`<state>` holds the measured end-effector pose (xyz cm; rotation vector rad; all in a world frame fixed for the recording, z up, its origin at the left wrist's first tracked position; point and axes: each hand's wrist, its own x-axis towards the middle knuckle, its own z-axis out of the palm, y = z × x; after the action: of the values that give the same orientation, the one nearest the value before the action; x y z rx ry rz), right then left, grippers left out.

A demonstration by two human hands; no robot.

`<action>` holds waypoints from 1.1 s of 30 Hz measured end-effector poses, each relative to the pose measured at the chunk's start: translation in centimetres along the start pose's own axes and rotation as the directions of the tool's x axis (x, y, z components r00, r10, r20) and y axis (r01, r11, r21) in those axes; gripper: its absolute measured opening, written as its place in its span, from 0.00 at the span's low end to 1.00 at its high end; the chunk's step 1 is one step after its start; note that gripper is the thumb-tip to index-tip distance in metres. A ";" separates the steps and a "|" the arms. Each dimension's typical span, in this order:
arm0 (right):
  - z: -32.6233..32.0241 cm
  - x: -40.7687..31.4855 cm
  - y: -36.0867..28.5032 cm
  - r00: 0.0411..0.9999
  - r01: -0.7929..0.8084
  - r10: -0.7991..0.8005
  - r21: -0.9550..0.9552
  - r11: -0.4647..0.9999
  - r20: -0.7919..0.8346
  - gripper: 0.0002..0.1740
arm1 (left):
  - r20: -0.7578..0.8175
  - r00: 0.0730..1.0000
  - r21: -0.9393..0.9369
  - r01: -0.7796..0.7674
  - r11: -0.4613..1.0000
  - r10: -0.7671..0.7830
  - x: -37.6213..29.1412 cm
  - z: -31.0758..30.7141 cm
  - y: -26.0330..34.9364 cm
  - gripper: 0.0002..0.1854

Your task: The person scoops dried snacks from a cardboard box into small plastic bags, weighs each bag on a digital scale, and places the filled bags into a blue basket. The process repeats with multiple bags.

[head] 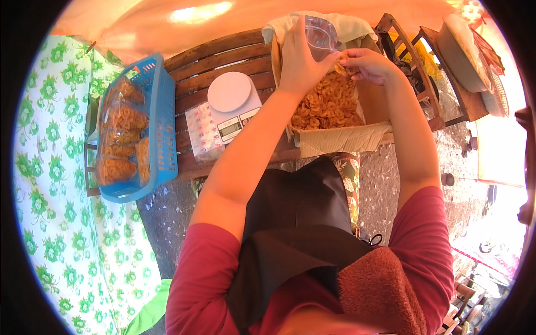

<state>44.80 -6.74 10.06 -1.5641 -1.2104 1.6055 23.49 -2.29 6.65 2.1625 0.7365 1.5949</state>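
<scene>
My left hand (303, 63) holds a clear plastic pouch (320, 35) above a cardboard box (343, 140). Loose banana chips (326, 104) fill much of the box. At the mouth of the pouch, my right hand (370, 66) pinches a few chips (344, 69) between thumb and fingers. How full the pouch is cannot be made out behind my left hand. A pale cloth (347, 25) drapes over the far rim of the box. Left of my forearm stands a white digital kitchen scale (229, 92) with a bare round platform.
A blue plastic basket (161, 125) at the left holds several filled bags of chips (125, 117). Patterned plastic packaging (203, 130) lies beside the scale on the slatted wooden table (192, 77). Basins (460, 54) sit on a wooden stand at right. A brown towel (377, 289) hangs at my chest.
</scene>
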 end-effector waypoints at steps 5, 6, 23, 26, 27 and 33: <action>-1.6 -2.0 -2.9 0.991 0.127 -0.134 -0.182 0.975 -0.026 0.12 | 0.058 0.998 0.013 0.038 0.999 -0.039 0.0 -0.3 0.4 0.53; -1.6 -2.5 -3.6 0.973 0.166 -0.187 -0.152 0.974 -0.135 0.11 | 0.064 0.997 0.015 0.033 0.999 -0.034 -0.1 -0.3 0.4 0.53; 1.0 -2.6 -9.9 0.953 0.303 -0.297 -0.285 0.909 0.065 0.22 | 0.189 0.982 0.003 0.025 1.000 -0.025 -0.4 -0.3 0.8 0.53; 0.6 -2.6 -9.4 0.960 0.272 -0.281 -0.246 0.930 0.001 0.21 | 0.200 0.979 -0.012 0.034 0.999 -0.031 -0.3 -0.4 0.9 0.52; 0.6 -2.6 -9.4 0.966 0.250 -0.260 -0.229 0.941 -0.011 0.20 | 0.204 0.978 -0.023 0.041 0.999 -0.035 -0.3 -0.4 0.9 0.52; 2.3 -2.6 -9.4 0.957 0.256 -0.272 -0.144 0.956 -0.104 0.20 | 0.188 0.982 -0.038 0.015 0.999 -0.008 -0.4 -0.2 0.7 0.52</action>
<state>41.20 -5.62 19.40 -1.4817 -1.4128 1.2645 23.37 -3.06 6.77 2.2380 0.6525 1.3640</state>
